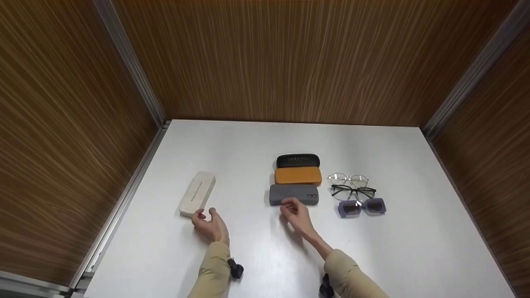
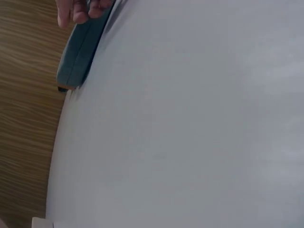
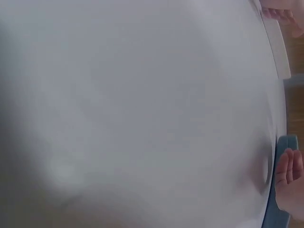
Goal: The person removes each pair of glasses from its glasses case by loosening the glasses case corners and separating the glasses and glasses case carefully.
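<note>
A cream glasses case [image 1: 198,193] lies at a slant on the left of the white table. My left hand [image 1: 212,227] is at its near end, fingertips right at the corner, thumb apart. My right hand [image 1: 297,217] has its fingertips at the near edge of a grey glasses case [image 1: 293,194] with a small spectacles mark. Seen from the right wrist, the right fingers [image 3: 289,166] overlap the grey case [image 3: 278,216], which looks bluish there. Behind it an orange glasses case [image 1: 298,175] and a black glasses case [image 1: 298,160] lie in a row.
To the right of the cases lie thin-rimmed glasses [image 1: 348,179], black-framed glasses [image 1: 353,191] and purple sunglasses [image 1: 362,207], one behind another. Wood-patterned panels [image 1: 265,62] enclose the white table [image 1: 414,248] at the back and both sides.
</note>
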Demonstrator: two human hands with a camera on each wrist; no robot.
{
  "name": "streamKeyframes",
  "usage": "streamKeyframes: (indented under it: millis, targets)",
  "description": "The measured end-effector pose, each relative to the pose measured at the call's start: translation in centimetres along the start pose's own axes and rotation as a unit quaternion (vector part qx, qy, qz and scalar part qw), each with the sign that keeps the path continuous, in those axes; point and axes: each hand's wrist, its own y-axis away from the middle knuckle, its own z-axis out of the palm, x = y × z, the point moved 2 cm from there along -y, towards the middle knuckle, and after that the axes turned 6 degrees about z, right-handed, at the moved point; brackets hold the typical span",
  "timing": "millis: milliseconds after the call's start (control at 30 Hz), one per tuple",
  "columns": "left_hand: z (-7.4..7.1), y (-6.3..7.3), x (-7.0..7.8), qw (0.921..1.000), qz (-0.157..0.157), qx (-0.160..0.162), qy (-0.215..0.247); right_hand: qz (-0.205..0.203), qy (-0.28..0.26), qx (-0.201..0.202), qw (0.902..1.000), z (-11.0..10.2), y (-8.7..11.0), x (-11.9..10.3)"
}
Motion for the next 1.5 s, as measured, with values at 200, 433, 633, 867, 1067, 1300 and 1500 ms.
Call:
streamKeyframes:
  millis: [200,433,633,867,1067,1300,1500]
  targets:
    - [-1.3,-2.0,0.2,0.996,0.016,0.078,-0.04,0.003,-0.042,-0.095,0.9946,1.8,-0.5,-1.5]
    - [-2.3,-4.2,-0.3,0.9935,-0.038,0.076,-0.076,0.003,-0.018,-0.17,0.9853,3.6,-1.7,-1.3]
    - [-2.5,-5.2,-0.7,0.9922,-0.062,0.062,-0.088,0.02,-0.006,-0.201,0.9793,4.5,-2.1,-1.5]
    - [-2.0,-5.9,-0.9,0.9969,-0.055,0.057,0.001,0.024,-0.01,-0.229,0.973,4.7,-2.3,-1.5]
    - [-1.8,-7.0,-0.9,0.9968,-0.054,0.019,0.057,0.026,-0.029,-0.243,0.9692,4.5,-2.3,-1.6]
    - [-2.4,-8.4,-0.5,0.9929,-0.057,-0.084,0.061,0.028,-0.03,-0.235,0.9711,4.7,-2.2,-1.8]
    - [-2.8,-8.8,-0.2,0.9874,-0.064,-0.144,0.009,0.045,-0.037,-0.23,0.9715,5.2,-2.3,-1.8]
